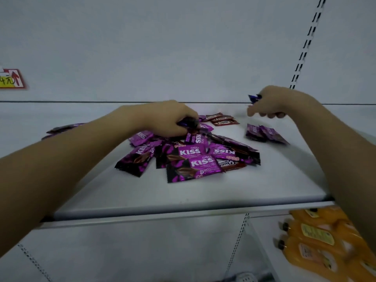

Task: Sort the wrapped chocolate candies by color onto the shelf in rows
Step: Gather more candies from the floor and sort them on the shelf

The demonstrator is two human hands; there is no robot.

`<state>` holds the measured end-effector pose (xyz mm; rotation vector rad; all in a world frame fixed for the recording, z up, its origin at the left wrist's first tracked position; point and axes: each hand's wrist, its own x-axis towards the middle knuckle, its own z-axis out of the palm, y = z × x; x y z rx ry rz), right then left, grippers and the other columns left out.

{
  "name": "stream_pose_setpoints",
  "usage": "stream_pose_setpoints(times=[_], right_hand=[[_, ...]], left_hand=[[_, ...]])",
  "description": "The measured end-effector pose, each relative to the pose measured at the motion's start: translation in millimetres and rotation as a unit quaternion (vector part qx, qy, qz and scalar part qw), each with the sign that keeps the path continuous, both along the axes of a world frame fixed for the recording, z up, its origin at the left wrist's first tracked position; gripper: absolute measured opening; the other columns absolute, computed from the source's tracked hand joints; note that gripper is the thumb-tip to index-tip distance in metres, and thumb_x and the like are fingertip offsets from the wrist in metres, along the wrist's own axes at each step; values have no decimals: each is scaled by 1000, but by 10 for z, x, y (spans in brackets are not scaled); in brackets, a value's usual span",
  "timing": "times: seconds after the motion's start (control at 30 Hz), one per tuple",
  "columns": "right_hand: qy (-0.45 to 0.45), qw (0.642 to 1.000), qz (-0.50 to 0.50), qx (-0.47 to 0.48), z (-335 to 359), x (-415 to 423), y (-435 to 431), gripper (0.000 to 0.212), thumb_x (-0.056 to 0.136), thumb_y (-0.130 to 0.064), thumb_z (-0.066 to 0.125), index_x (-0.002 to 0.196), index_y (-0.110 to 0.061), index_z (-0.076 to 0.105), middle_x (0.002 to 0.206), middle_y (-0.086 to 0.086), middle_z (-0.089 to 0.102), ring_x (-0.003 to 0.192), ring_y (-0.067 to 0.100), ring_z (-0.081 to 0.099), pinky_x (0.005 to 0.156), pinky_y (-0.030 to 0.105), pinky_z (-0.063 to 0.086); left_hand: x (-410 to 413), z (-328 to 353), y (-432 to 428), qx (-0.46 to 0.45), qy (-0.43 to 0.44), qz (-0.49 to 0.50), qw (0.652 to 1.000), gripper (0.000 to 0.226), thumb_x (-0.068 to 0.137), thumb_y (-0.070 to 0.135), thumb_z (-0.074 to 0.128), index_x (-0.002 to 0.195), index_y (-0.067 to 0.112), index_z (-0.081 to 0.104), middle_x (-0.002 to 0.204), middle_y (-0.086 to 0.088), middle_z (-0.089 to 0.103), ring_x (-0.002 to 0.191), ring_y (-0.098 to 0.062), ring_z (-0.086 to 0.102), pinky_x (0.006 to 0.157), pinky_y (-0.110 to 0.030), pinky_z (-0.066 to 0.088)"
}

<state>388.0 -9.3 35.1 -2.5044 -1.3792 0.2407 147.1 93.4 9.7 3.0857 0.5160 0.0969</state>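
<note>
- Two bare hands out over a white shelf (183, 196), forearms reaching in from its near edge.
- Left hand (168, 119): fingers curled downward, gripping a dark purple wrapped candy (188, 123) right at the far side of the heap.
- Right hand (272, 102): raised above the back right of the shelf, fingers curled, pinching a small blue-purple candy (254, 98) sticking out on the thumb side. Blurred, so no finer detail of the grip to be told.
- Middle of the shelf: pile of purple candies (193, 157), overlapping at all angles, wrappers marked KISS.
- One brown candy (232, 164) at the pile's near right edge, partly under purple wrappers.
- Three brown candies (221, 119) close together beyond the pile, near the back panel (142, 47), between the two hands.
- Right of the pile and apart from it: pair of purple candies (264, 133), side by side and touching, below the right hand.
- Far left on the shelf: further purple candies (65, 128), partly hidden behind the left forearm, number impossible to tell.
- Red and yellow price tag (11, 79) on the back panel at far left.
- Slotted upright (307, 41) running up the panel behind the right hand.
- Orange bottles (317, 241) with dark caps lying below the shelf at bottom right, partly behind the right forearm.
</note>
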Motion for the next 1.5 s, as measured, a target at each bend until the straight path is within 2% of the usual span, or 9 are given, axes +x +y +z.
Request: stream_pose_setpoints(times=[0.13, 0.33, 0.43, 0.67, 0.8, 0.9, 1.23, 1.4, 1.5], right_hand=[[66, 994, -12, -88, -118, 68, 32, 39, 80, -34, 73, 61, -11, 48, 50, 5, 41, 43, 16, 32, 46, 20, 26], [193, 958, 208, 35, -204, -342, 178, 22, 82, -25, 71, 79, -12, 54, 62, 2, 46, 49, 13, 39, 49, 25, 29], [99, 965, 218, 104, -252, -417, 287, 28, 82, -24, 68, 106, -9, 62, 82, 6, 58, 66, 18, 52, 64, 28, 41], [-45, 994, 96, -11, -150, -200, 272, 29, 81, -32, 67, 74, -7, 55, 61, 7, 52, 50, 21, 45, 49, 23, 36], [60, 963, 244, 93, -162, -566, 229, 43, 79, -48, 69, 103, -13, 65, 79, 4, 60, 67, 17, 53, 62, 28, 40], [56, 956, 288, 22, -172, -904, 283, 63, 71, -65, 65, 100, -9, 66, 79, 5, 61, 69, 19, 53, 68, 31, 37], [-40, 986, 156, -49, -88, -320, 309, 42, 70, -44, 75, 62, -9, 53, 56, 5, 52, 50, 22, 45, 54, 28, 35], [-92, 986, 135, 22, -101, -318, 322, 38, 77, -37, 69, 63, -6, 52, 61, 8, 51, 53, 23, 44, 56, 29, 32], [-29, 976, 218, 5, -102, -499, 244, 50, 73, -52, 72, 84, -5, 61, 76, 7, 61, 66, 23, 55, 65, 33, 43]], left_hand=[[-80, 126, 34, -13, 38, 47, 998, 14, 89, 10, 56, 93, 24, 55, 76, 17, 51, 68, -4, 48, 60, -20, 33], [-385, 196, 208, -51, 60, 98, 992, 30, 85, 3, 55, 74, 31, 53, 76, 4, 58, 68, -15, 53, 63, -28, 40], [-486, 186, 293, -4, 12, 139, 990, 19, 88, 7, 53, 83, 26, 54, 78, 8, 55, 68, -9, 50, 61, -26, 36], [-677, 192, 558, 3, -11, 206, 979, 26, 84, 24, 70, 108, 21, 60, 96, 1, 63, 83, -20, 57, 75, -28, 41], [-777, 224, 640, -71, 25, 231, 970, 36, 76, 37, 76, 107, 26, 63, 108, 4, 65, 97, -18, 61, 92, -36, 46], [-812, 218, 580, -105, 51, 218, 969, 44, 69, 43, 79, 108, 33, 62, 114, 12, 62, 106, -14, 57, 97, -33, 42], [-824, 402, 289, -215, 96, 176, 956, 20, 71, 31, 80, 88, 25, 72, 63, 3, 58, 57, -15, 43, 56, -28, 34], [-664, 270, 158, -203, 10, 138, 969, 39, 72, 47, 71, 108, 33, 66, 85, 25, 68, 74, 8, 61, 70, -11, 46], [-526, 148, 105, -158, 41, 113, 980, 64, 64, 63, 62, 121, 34, 62, 113, 17, 63, 104, -3, 59, 94, -24, 45]])
